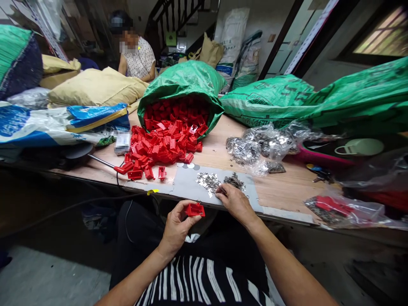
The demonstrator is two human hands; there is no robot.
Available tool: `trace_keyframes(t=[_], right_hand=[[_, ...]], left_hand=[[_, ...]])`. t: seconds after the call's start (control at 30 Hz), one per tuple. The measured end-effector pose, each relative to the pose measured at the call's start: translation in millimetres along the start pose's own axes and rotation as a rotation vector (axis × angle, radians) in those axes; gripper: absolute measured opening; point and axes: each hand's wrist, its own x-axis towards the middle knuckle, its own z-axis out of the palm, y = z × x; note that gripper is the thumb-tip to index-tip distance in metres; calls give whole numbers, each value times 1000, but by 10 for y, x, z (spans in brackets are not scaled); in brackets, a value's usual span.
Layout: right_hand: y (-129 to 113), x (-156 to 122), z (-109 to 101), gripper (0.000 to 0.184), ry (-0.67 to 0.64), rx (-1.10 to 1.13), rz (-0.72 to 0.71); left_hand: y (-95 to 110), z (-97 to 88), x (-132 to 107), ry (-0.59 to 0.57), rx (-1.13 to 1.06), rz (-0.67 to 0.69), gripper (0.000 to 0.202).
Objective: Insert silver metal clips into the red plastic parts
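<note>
My left hand [176, 225] holds a small red plastic part [195, 209] just below the table's front edge, fingers closed round it. My right hand [235, 202] rests on a grey mat [191, 182] at the table edge, fingertips pinched at a heap of small silvery metal pieces [210, 182]. Whether it grips one I cannot make out. A darker heap of metal pieces [235, 181] lies beside it. A pile of red plastic parts [162, 144] spills from an open green sack [185, 83] onto the wooden table [280, 187].
Clear bags of metal pieces [258, 146] lie right of the pile. More green sacks [318, 100] sit at the back right, blue-white sacks [47, 123] at the left. Another person [137, 55] sits at the far end. A clear bag with red parts [341, 208] lies at the right edge.
</note>
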Motion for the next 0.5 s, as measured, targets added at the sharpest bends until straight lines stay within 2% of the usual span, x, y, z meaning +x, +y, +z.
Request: trace_keyframes(t=[0.17, 0.3, 0.5], right_hand=[[23, -38, 3, 5, 51, 51, 9], [-8, -106, -27, 6, 87, 222, -18], [-327, -257, -98, 15, -38, 461, -153]], left_hand=[[29, -17, 20, 1, -123, -45, 31], [27, -38, 42, -17, -221, -97, 39], [75, -17, 76, -33, -294, -123, 53]])
